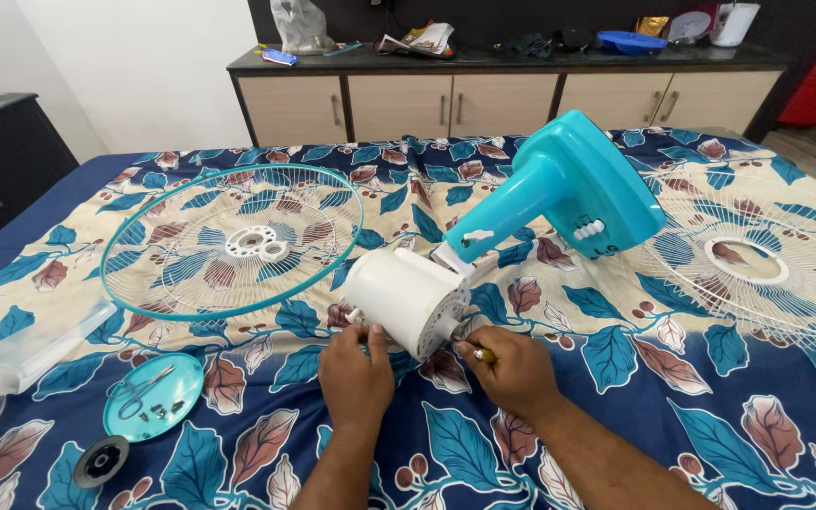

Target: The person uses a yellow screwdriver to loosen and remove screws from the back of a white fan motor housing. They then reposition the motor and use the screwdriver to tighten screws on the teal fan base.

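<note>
From the head camera, you look down on a bed covered with a blue leaf-print sheet [616, 378], and a dismantled table fan lies across it. Your left hand [356, 373] rests against the lower edge of the white motor housing [406, 300], fingers curled loosely around its rim. Your right hand [512, 368] sits just beside the housing's front face, fingers pinched narrowly around a small tool with a yellowish tip [485, 355] held close to the motor shaft [450, 330]; you cannot tell exactly what the tool is. The motor housing lies on its side in the middle of the sheet, joined to the teal fan base [569, 189], which tilts up behind it.

To your left, the teal-rimmed wire grille [229, 241] lies flat on the sheet. Nearer to you on that side, a round teal cap [153, 397] holds small scissors [144, 389] and a few screws [164, 410], with a dark round knob [101, 461] just beside it. To your right, a second white wire grille [757, 255] lies flat. Beyond the bed stands a cabinet [484, 99] with a cluttered dark top.
</note>
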